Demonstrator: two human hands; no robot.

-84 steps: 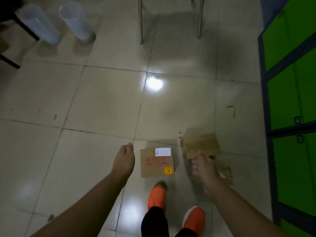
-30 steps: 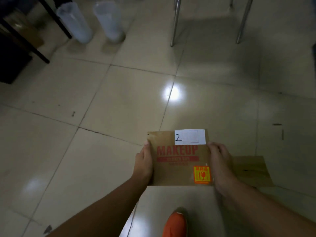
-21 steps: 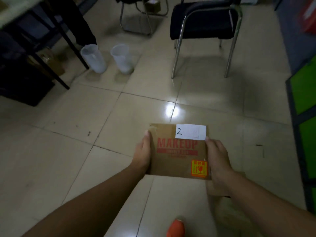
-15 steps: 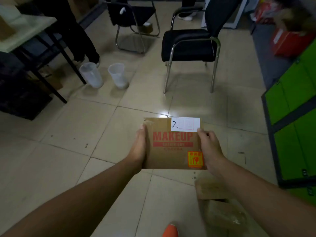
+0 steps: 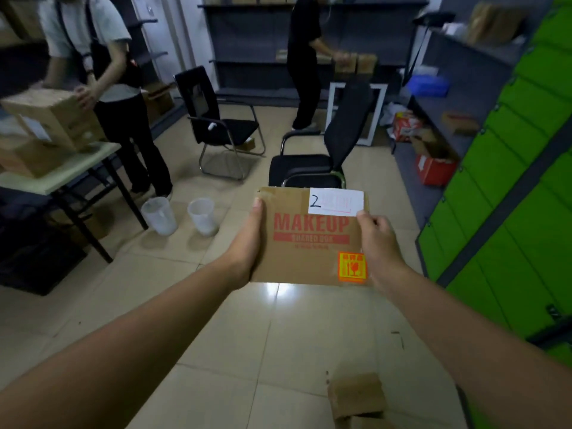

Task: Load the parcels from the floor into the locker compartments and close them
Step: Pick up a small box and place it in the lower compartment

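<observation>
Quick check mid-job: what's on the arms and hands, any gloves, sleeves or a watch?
Nothing worn that shows. The left hand and right hand are gloveless, with no rings in view. The left forearm and right forearm are uncovered to the frame's edge: no sleeve, watch or band.

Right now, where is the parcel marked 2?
Head view, centre: the MAKEUP parcel is held above the floor between the left hand and right hand, in front of the black chair, green lockers to its right.

Two pale jugs [image 5: 159,215] (upright) near a table [image 5: 77,168]
</observation>
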